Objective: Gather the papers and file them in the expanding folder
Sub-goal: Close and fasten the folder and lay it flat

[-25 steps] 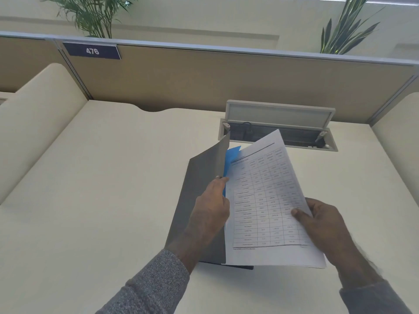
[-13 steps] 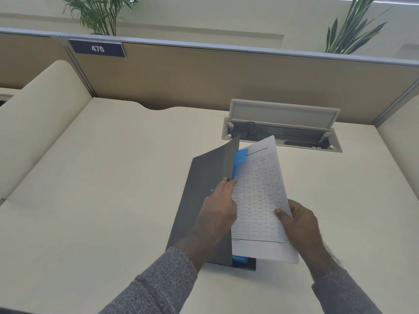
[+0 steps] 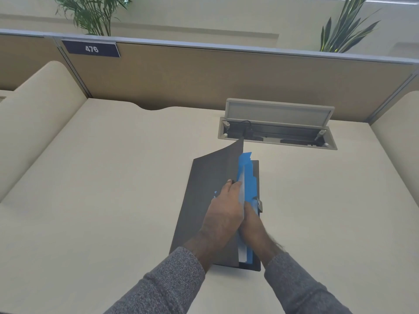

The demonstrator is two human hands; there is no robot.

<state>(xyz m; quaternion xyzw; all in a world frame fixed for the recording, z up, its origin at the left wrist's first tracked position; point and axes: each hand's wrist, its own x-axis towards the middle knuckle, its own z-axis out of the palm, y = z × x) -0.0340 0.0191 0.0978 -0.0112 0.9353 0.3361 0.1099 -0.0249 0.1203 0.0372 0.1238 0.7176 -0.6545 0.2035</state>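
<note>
A dark grey expanding folder lies on the cream desk, its front flap raised and its blue tabbed dividers showing. My left hand holds the flap's edge and keeps it up. A white printed paper stands almost edge-on between the flap and the blue dividers, only a thin strip of it visible. My right hand grips this paper low down, pressed close against my left hand, with its fingers mostly hidden.
An open cable box with a raised lid is sunk into the desk just beyond the folder. A brown partition with a plate reading 476 closes the back. Cream side panels stand left and right.
The paper has swung from facing me to edge-on and slid down into the folder. My right hand moved left against my left hand. The flap stays held up.
</note>
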